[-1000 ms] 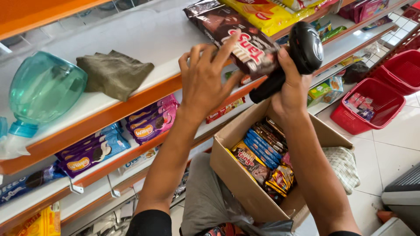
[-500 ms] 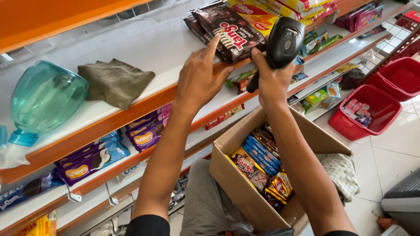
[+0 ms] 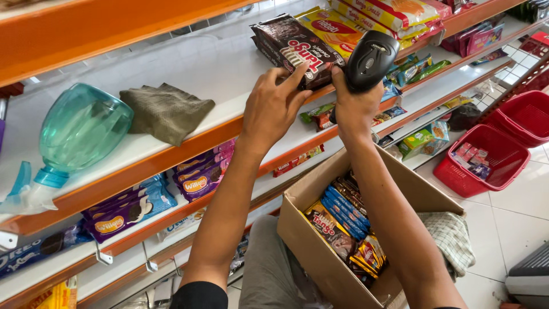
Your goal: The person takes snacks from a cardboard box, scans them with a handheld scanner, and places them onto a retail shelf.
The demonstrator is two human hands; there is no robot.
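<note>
head view: only one view given, looking down at shelves and both arms.
left hand (image 3: 273, 109): raised to the shelf, fingers lightly spread, fingertips pressed on the front edge of the dark brown wafer packs (image 3: 291, 48); thumb side under the stack edge.
dark brown wafer packs: stacked on the white shelf (image 3: 189, 63) with orange trim, just beside the yellow snack packs (image 3: 337, 28), touching them.
right hand (image 3: 351, 106): closed around the handle of the black barcode scanner (image 3: 370, 60); scanner head is held up, just beside the right end of the dark packs.
cardboard box (image 3: 320, 252): open, resting on the person's lap below both arms; filled with blue, brown and yellow wafer packs standing on edge.
checked cloth (image 3: 452, 234): lying against the right side of the box.
green spray bottle (image 3: 77, 134): lying on its side at the left of the same shelf, nozzle to the left.
grey-green rag (image 3: 166, 111): crumpled just beside the bottle, well apart from the hands.
lower shelf: purple and blue biscuit packs (image 3: 200, 174) lined along the front.
red baskets (image 3: 492, 151): on the tiled floor at right; one holds small packs.
</note>
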